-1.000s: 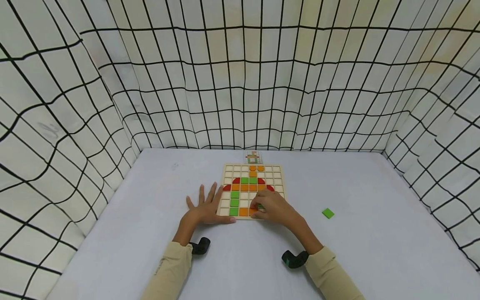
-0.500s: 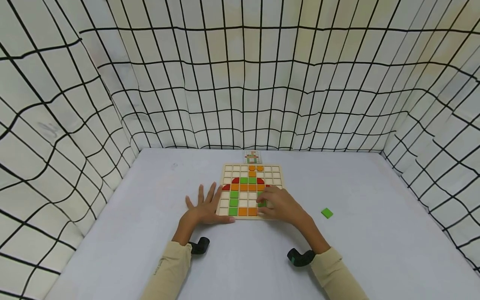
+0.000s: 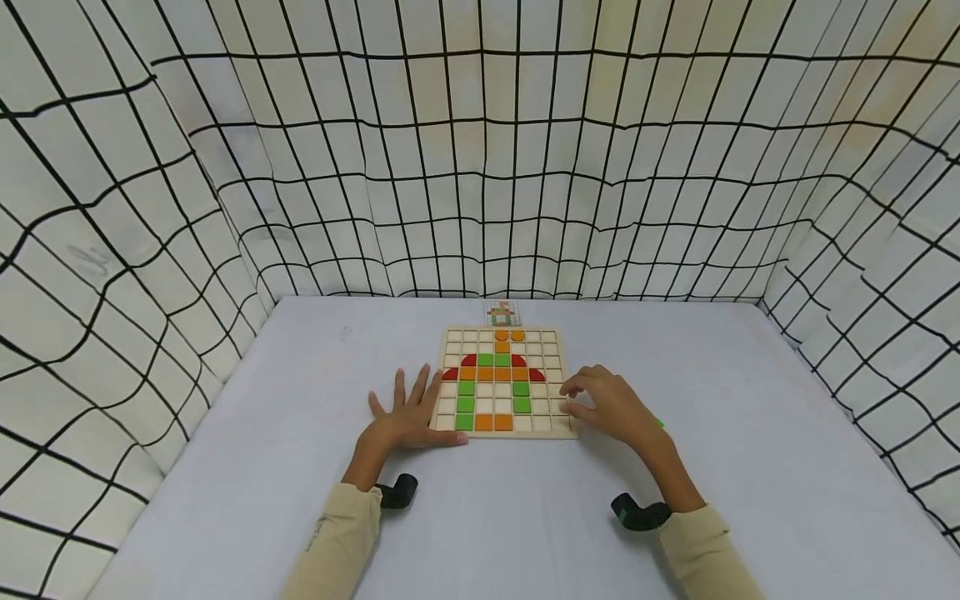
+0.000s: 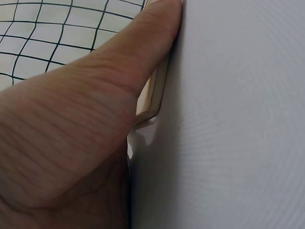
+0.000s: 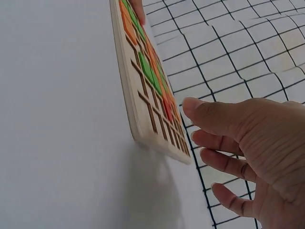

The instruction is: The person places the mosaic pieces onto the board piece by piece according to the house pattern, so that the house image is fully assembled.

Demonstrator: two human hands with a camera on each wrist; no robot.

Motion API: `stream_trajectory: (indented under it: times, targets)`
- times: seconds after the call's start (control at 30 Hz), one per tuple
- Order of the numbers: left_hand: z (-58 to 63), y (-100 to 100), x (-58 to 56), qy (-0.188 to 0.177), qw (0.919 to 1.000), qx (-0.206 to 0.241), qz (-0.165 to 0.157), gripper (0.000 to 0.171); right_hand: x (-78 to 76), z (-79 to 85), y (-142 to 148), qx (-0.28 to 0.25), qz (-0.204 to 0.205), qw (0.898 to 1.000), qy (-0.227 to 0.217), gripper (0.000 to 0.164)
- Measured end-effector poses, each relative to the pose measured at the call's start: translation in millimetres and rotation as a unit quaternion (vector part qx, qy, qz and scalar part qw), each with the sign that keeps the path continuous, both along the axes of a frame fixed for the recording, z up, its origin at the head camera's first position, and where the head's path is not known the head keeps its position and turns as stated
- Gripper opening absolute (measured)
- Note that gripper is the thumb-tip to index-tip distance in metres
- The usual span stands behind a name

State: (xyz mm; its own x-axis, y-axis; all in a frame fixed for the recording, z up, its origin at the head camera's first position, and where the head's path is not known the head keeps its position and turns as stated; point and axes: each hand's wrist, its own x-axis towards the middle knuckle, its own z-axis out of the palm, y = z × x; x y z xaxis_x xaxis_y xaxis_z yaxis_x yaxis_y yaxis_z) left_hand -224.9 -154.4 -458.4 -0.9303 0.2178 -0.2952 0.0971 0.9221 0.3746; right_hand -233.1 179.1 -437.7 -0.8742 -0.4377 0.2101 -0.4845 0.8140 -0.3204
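A wooden grid board (image 3: 550, 423) lies on the white table, with green tiles (image 3: 521, 405), orange tiles (image 3: 503, 422) and red rounded pieces (image 3: 537, 375) set in its cells. My left hand (image 3: 405, 423) rests spread at the board's left side, its thumb along the front edge; the left wrist view shows that thumb over the board edge (image 4: 155, 93). Just off the board's right side is my right hand (image 3: 611, 407), fingers loosely bent. In the right wrist view nothing lies between its fingers. A loose green tile (image 3: 659, 422) is mostly hidden behind the right wrist.
A small pattern card (image 3: 502, 313) lies behind the board. White cloth (image 3: 480, 125) under black netting surrounds the table's back and sides. A black wrist camera mount (image 3: 640, 512) sits on the right arm, another (image 3: 399, 492) on the left.
My right hand has left the board's lower cells and moved right, toward the loose green tile, uncovering the green tiles on the right. The left hand has stayed in place.
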Motion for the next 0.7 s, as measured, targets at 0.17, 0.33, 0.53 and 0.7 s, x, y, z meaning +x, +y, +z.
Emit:
stream_trajectory:
  times: [0.17,0.33,0.53,0.7]
  targets:
    - [0.1,0,-0.3,-0.001,1.0,0.0,0.001,0.126,3.1,-4.7,32,-0.005,-0.02,1.0,0.006,0.02]
    - [2.4,0,-0.5,0.004,0.9999,-0.01,-0.001,0.123,10.5,-9.5,65,-0.008,-0.051,0.999,-0.002,0.025]
    - [2.7,-1,-1.3,0.003,0.9999,-0.01,0.003,0.123,16.6,-14.3,93,0.007,-0.079,0.996,-0.04,0.033]
    - [2.2,0,-1.0,-0.001,1.0,-0.007,-0.001,0.124,21.2,-17.3,107,0.0,-0.091,0.994,-0.055,0.031]
